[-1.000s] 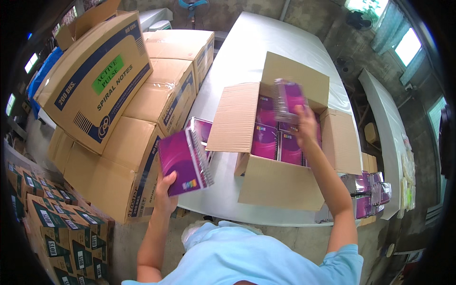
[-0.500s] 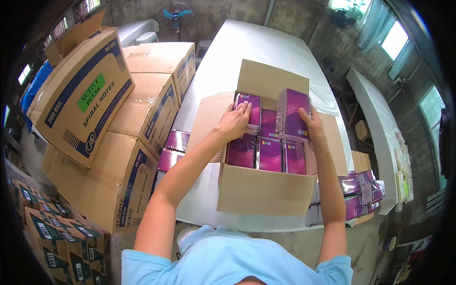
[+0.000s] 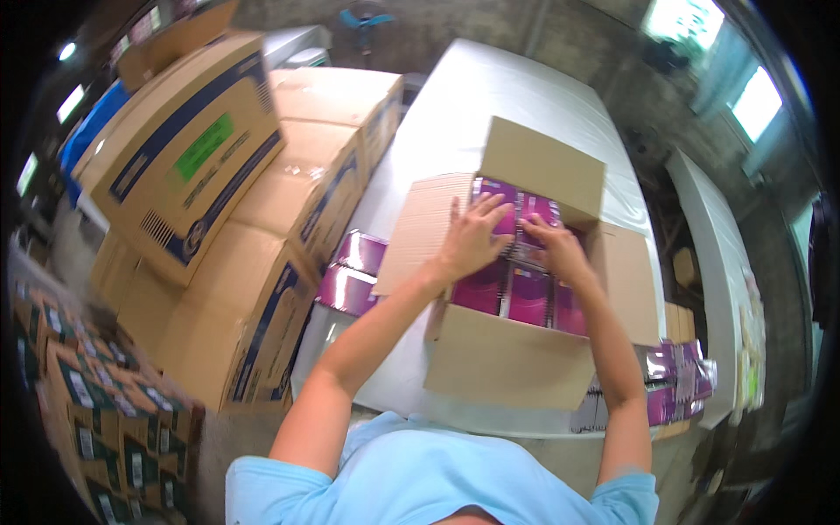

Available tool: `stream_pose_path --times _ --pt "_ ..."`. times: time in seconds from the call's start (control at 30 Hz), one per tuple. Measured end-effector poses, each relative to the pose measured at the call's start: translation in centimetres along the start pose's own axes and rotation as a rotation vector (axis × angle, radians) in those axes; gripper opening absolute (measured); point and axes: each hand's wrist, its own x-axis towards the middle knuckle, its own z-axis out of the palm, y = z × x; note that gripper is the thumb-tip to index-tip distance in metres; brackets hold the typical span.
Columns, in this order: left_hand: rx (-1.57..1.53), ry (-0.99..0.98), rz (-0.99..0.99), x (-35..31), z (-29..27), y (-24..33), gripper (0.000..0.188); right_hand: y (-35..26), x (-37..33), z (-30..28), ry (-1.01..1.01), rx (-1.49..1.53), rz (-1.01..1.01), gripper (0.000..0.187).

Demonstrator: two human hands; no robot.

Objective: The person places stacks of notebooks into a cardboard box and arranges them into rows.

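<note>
An open cardboard box [image 3: 512, 357] on the white-covered table holds purple spiral notebooks [image 3: 531, 296] in rows. My left hand [image 3: 477, 238] lies with spread fingers over a raised notebook [image 3: 495, 189] in the box's far left corner. Beside it, a notebook bundle [image 3: 540, 207] sits in the far middle of the box, at the same raised level. My right hand [image 3: 560, 249] grips that bundle by its near right side, thumb on top; its other fingers are partly hidden and blurred.
Large closed cartons [image 3: 249, 201] stand stacked at the left. Loose purple notebooks [image 3: 348, 289] lie left of the box, and more notebook stacks [image 3: 674, 385] sit at its right. Small brown-and-green boxes [image 3: 96, 394] are piled at lower left. A fan [image 3: 366, 19] stands at the back.
My right hand has brought the notebook bundle left and down into the box, beside the one under my left hand. My left hand's fingers have spread wider. The whole view has shifted and tilted.
</note>
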Motion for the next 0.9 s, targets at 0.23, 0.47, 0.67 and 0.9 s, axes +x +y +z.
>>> stream_pose_path --times 0.23,0.47,0.67,0.9 --pt "-0.336 0.795 -0.53 -19.7 -0.5 -3.4 0.079 -17.7 8.2 -4.0 0.057 0.408 -0.248 0.042" --pt "-1.392 0.765 -1.609 -22.2 1.4 -13.3 0.078 -21.0 21.4 17.4 -0.628 -0.1 -0.045 0.067" --pt "-1.204 1.001 -1.47 -29.2 2.7 -20.8 0.074 -24.3 11.9 18.4 -0.701 -0.083 -0.118 0.062" --pt "-1.142 0.801 -1.664 -23.4 2.2 -14.6 0.055 -21.7 20.1 16.3 -0.651 -0.02 -0.077 0.073"
